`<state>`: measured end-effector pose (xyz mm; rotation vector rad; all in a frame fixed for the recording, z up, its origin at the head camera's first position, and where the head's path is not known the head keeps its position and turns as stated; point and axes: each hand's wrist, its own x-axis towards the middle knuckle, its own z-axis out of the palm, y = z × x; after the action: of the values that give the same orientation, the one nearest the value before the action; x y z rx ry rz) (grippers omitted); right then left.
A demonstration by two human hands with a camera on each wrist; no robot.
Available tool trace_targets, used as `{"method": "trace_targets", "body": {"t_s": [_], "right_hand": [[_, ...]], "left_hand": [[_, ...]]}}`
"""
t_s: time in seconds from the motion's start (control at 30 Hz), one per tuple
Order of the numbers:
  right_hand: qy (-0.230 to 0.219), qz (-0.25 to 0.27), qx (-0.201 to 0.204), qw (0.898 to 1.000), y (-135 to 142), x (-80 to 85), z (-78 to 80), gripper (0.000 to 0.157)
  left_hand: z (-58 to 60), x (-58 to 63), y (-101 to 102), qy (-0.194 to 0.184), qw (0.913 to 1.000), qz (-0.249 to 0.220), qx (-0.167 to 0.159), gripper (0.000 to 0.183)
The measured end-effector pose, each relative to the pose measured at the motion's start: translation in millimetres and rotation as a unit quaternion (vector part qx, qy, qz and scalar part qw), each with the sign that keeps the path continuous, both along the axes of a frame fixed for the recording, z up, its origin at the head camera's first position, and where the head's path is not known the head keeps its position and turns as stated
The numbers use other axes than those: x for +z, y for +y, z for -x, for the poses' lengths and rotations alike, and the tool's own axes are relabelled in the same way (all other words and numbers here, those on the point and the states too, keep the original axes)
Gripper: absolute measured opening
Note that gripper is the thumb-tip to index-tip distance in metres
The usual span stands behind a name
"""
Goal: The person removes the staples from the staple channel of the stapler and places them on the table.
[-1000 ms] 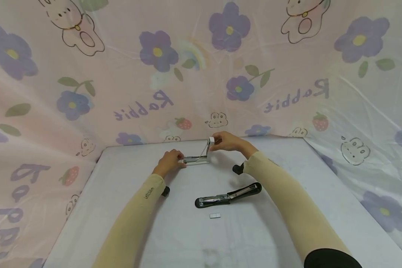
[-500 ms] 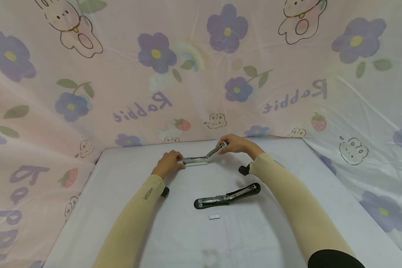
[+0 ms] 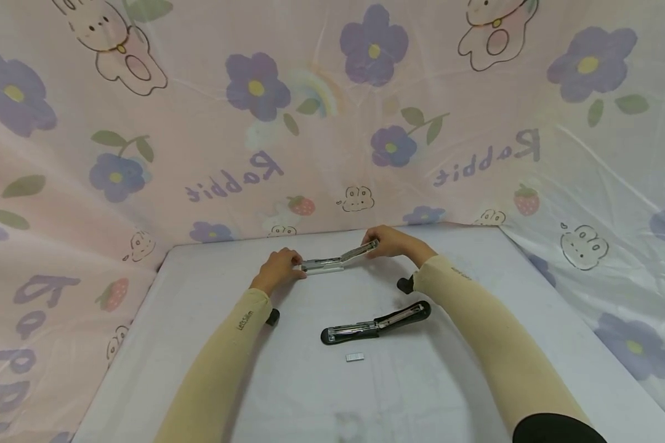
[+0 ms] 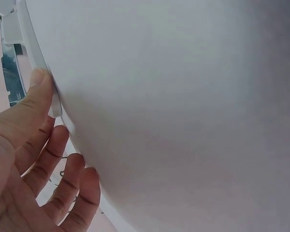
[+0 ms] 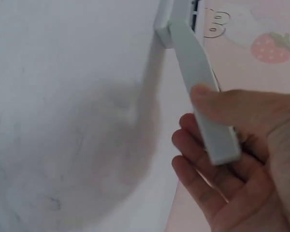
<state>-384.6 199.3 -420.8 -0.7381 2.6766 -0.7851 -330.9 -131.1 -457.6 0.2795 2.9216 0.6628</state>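
"Starting at the left, what has the left grip (image 3: 279,267) got?"

"One end of the white stapler (image 3: 322,264), clamped in a pinch. The stapler lies opened out near the far edge of the bench (image 3: 288,381), just below the head view's centre."

"How will it handle?"

"Light and stiff, probably, but smooth plastic could slip and the hinge (image 3: 341,261) could swing. Hold both outer ends."

"And the right grip (image 3: 389,240)?"

"Clamped on the tilted half (image 3: 359,251), near its tip."

2 tan sleeves (image 3: 216,375), dark lettering (image 3: 245,320) near cuffs. 2 small black wrist pieces (image 3: 273,317). Black band (image 3: 556,429), right arm.
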Motion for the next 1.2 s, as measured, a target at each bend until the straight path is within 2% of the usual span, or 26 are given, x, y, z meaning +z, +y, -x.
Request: {"method": "trace_targets", "body": {"t_s": [0.2, 0.37, 0.53, 0.63, 0.77, 1.07, 1.2], "right_hand": [[0.004, -0.036, 0.015, 0.999, -2, -5.7, 1.5, 0.024], [-0.009, -0.055, 0.012, 0.998, -6, 2.1, 0.3, 0.031], [0.003, -0.025, 0.011, 1.000, -20, 10.5, -1.8, 0.041], [0.030, 0.005, 0.003, 1.000, -35, 13.7, -4.7, 0.036], [0.043, 0.026, -0.003, 0.999, -57, 12.9, -12.0, 0.027], [0.070, 0.030, -0.002, 0.997, -98, -5.0, -18.1, 0.012], [0.085, 0.020, 0.007, 0.996, -109, -12.7, -17.7, 0.011]], "left_hand": [[4.2, -2.8, -2, -0.003, 1.0000, -0.002, 0.000, 0.046], [8.0, -5.4, -2, -0.001, 1.0000, 0.004, -0.004, 0.044], [5.5, -3.5, -4, -0.008, 1.0000, 0.002, -0.004, 0.045], [3.7, -1.9, -4, -0.008, 1.0000, -0.003, -0.003, 0.045], [2.3, -2.1, -4, -0.011, 0.9999, -0.011, -0.005, 0.043], [2.1, -2.0, -5, -0.006, 0.9998, -0.017, -0.010, 0.041], [1.8, -1.2, -4, -0.009, 0.9998, -0.012, -0.009, 0.042]]}}
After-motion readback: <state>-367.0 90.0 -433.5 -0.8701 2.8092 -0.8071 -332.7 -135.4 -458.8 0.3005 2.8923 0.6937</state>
